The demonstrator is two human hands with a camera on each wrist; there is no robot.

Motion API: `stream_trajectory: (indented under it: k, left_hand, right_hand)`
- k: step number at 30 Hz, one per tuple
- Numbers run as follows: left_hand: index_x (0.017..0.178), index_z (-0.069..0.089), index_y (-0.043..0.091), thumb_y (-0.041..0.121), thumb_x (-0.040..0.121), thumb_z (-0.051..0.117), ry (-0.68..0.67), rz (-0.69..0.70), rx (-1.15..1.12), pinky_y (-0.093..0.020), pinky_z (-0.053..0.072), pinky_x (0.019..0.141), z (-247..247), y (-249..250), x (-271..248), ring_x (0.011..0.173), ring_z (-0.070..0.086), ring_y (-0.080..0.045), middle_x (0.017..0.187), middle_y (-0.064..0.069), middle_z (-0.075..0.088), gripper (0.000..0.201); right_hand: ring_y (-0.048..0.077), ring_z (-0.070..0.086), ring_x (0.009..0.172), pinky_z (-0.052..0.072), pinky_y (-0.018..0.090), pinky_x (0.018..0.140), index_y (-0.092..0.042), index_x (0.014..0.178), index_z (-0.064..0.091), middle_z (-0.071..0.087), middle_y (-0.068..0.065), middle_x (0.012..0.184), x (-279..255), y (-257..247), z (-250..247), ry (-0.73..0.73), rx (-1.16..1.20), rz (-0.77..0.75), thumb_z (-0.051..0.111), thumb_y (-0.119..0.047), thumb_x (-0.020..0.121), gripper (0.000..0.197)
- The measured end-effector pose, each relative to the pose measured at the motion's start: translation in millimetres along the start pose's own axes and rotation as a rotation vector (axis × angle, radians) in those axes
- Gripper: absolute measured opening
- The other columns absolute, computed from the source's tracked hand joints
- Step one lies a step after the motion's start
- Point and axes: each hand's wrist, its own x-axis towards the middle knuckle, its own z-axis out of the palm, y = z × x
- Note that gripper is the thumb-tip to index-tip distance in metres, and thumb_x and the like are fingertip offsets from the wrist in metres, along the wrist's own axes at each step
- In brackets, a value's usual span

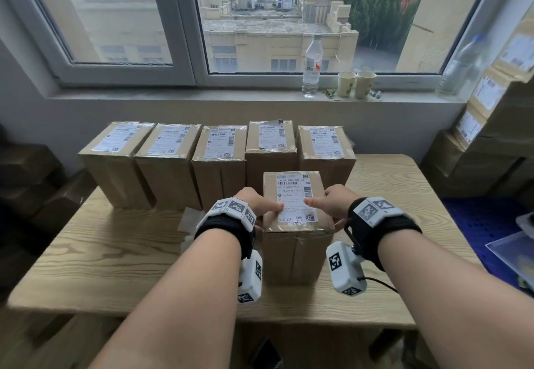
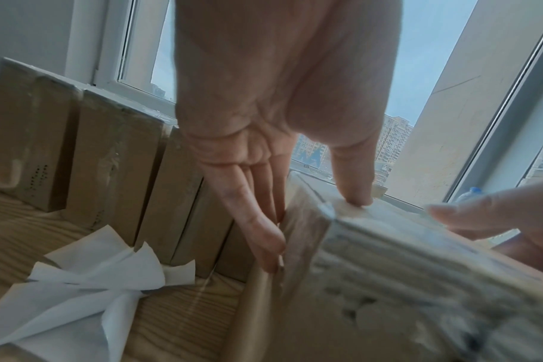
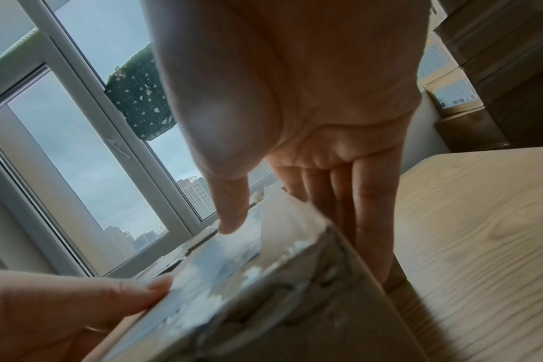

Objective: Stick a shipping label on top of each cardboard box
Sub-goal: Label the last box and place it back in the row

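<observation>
A cardboard box (image 1: 297, 248) stands upright at the middle of the wooden table (image 1: 115, 253), with a white shipping label (image 1: 294, 195) on its top face. My left hand (image 1: 255, 204) is at the box's left top edge; its thumb (image 2: 354, 193) presses on the top and its straight fingers (image 2: 257, 232) lie down the left side. My right hand (image 1: 332, 199) mirrors it, thumb (image 3: 233, 220) on the label and fingers (image 3: 369, 220) flat along the right side. Behind stands a row of several boxes (image 1: 219, 163), each bearing a label.
Peeled white backing papers (image 2: 87, 281) lie on the table left of the box. A water bottle (image 1: 312, 65) and two paper cups (image 1: 357, 83) stand on the window sill. More labelled boxes (image 1: 491, 137) are stacked at the right, above a blue crate (image 1: 476, 224).
</observation>
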Motion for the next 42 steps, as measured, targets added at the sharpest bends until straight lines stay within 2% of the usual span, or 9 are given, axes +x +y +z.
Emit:
stream_trajectory:
  k: [3, 9, 12, 15, 19, 22, 27, 36, 42]
  left_hand:
    - [0.114, 0.063, 0.003, 0.044, 0.08, 0.074, 0.028, 0.018, -0.028, -0.031, 0.061, 0.065, 1.3, 5.2, -2.8, 0.071, 0.071, -0.018, 0.102, -0.009, 0.071, 0.054]
    - [0.107, 0.062, 0.004, 0.047, 0.085, 0.068, 0.024, 0.074, -0.016, -0.024, 0.056, 0.054, 9.2, 26.9, -11.5, 0.059, 0.065, -0.014, 0.076, -0.005, 0.064, 0.049]
    - [0.103, 0.059, 0.007, 0.046, 0.086, 0.067, -0.008, 0.092, -0.003, -0.022, 0.051, 0.046, 18.5, 39.6, -14.6, 0.056, 0.064, -0.013, 0.076, -0.006, 0.063, 0.044]
    - [0.094, 0.056, 0.007, 0.045, 0.086, 0.068, -0.036, 0.106, -0.002, -0.02, 0.048, 0.04, 31.5, 54.9, -16.2, 0.052, 0.062, -0.012, 0.075, -0.006, 0.063, 0.041]
    - [0.091, 0.057, 0.006, 0.045, 0.084, 0.069, -0.073, 0.123, -0.001, -0.02, 0.048, 0.04, 53.1, 77.6, -13.7, 0.051, 0.063, -0.013, 0.075, -0.007, 0.065, 0.041]
    - [0.094, 0.058, 0.004, 0.041, 0.085, 0.07, -0.111, 0.145, -0.006, -0.019, 0.049, 0.039, 72.3, 96.9, -10.7, 0.052, 0.063, -0.015, 0.074, -0.009, 0.064, 0.041]
    - [0.098, 0.061, -0.002, 0.04, 0.083, 0.072, -0.151, 0.162, -0.039, -0.021, 0.047, 0.039, 102.1, 131.0, -5.0, 0.052, 0.063, -0.017, 0.072, -0.011, 0.064, 0.045]
    - [0.095, 0.057, 0.004, 0.037, 0.085, 0.07, -0.107, 0.238, -0.094, -0.026, 0.057, 0.059, 133.2, 197.7, 14.1, 0.056, 0.067, -0.017, 0.076, -0.014, 0.067, 0.037]
    - [0.09, 0.067, 0.002, 0.029, 0.082, 0.074, 0.0, 0.304, -0.133, -0.033, 0.061, 0.071, 130.8, 234.7, 36.8, 0.069, 0.071, -0.025, 0.087, -0.018, 0.072, 0.028]
  right_hand:
    - [0.026, 0.067, 0.095, 0.057, 0.044, 0.086, -0.009, 0.114, 0.061, 0.068, 0.008, 0.107, -3.7, 2.4, -8.5, 0.023, -0.005, 0.016, 0.064, -0.053, 0.084, 0.053]
    - [0.027, 0.067, 0.097, 0.056, 0.043, 0.089, -0.007, 0.112, 0.06, 0.068, 0.009, 0.107, -14.4, 13.7, -29.7, 0.094, -0.06, 0.043, 0.062, -0.052, 0.086, 0.052]
    - [0.023, 0.064, 0.09, 0.054, 0.04, 0.09, -0.015, 0.09, 0.059, 0.064, 0.001, 0.087, -20.8, 24.6, -43.0, 0.121, -0.077, 0.039, 0.059, -0.05, 0.089, 0.035]
    - [0.023, 0.061, 0.084, 0.054, 0.039, 0.089, -0.02, 0.073, 0.051, 0.056, -0.002, 0.075, -23.3, 37.8, -56.4, 0.164, -0.106, 0.073, 0.056, -0.051, 0.091, 0.036]
    - [0.025, 0.063, 0.084, 0.055, 0.039, 0.085, -0.015, 0.085, 0.057, 0.063, 0.004, 0.087, -15.4, 64.4, -74.8, 0.209, -0.125, 0.123, 0.057, -0.057, 0.087, 0.042]
    - [0.025, 0.057, 0.083, 0.044, 0.031, 0.074, -0.012, 0.102, 0.063, 0.065, 0.007, 0.1, -12.1, 85.8, -92.4, 0.255, -0.209, 0.14, 0.053, -0.061, 0.086, 0.053]
    - [0.028, 0.057, 0.111, 0.042, 0.032, 0.087, -0.01, 0.124, 0.058, 0.06, 0.009, 0.127, -10.8, 113.7, -125.4, 0.296, -0.215, 0.157, 0.049, -0.058, 0.09, 0.06]
    - [0.028, 0.065, 0.094, 0.041, 0.029, 0.07, -0.013, 0.108, 0.068, 0.07, 0.007, 0.107, 20.1, 142.4, -183.7, 0.436, -0.081, 0.162, 0.056, -0.061, 0.083, 0.056]
    - [0.03, 0.062, 0.105, 0.041, 0.03, 0.077, -0.012, 0.116, 0.06, 0.066, 0.009, 0.115, 43.7, 137.2, -205.1, 0.494, 0.023, 0.121, 0.06, -0.054, 0.085, 0.052]
